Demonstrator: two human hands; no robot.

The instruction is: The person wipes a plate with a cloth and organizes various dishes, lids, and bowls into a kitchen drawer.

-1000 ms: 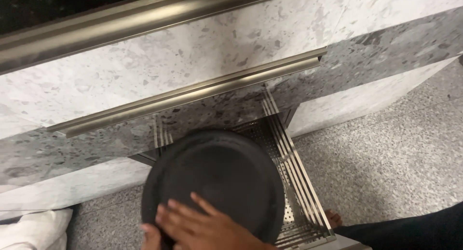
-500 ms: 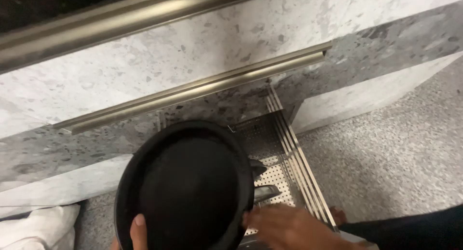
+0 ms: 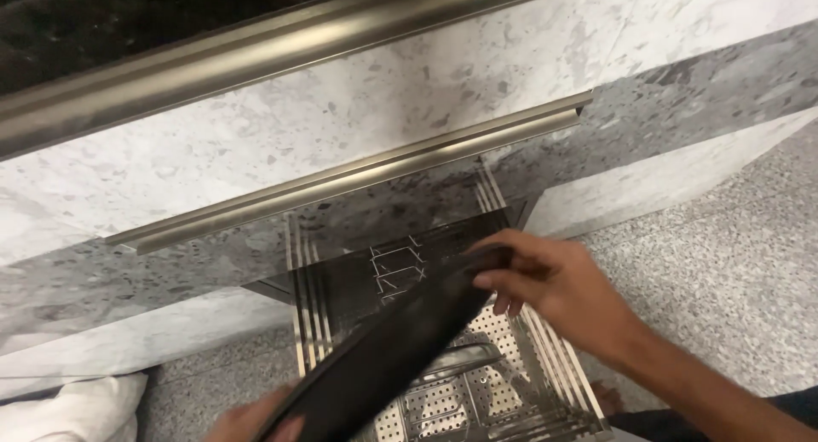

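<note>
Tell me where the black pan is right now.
In the head view, the black pan sits lower centre, tilted on edge over the pulled-out steel wire drawer, with the right hand gripping its upper rim and the left hand its lower end.

I see no packages, labels, signs or screens anywhere in front of me here.

I saw a speckled grey stone drawer front point(image 3: 256, 127) with a long brushed metal handle rail point(image 3: 358, 182) running across it, and a second, larger metal rail point(image 3: 213, 54) above under a dark countertop edge point(image 3: 102, 24). Below lay a grey speckled floor point(image 3: 724, 271), with a bit of white cloth point(image 3: 68, 408) at the lower left corner.
</note>
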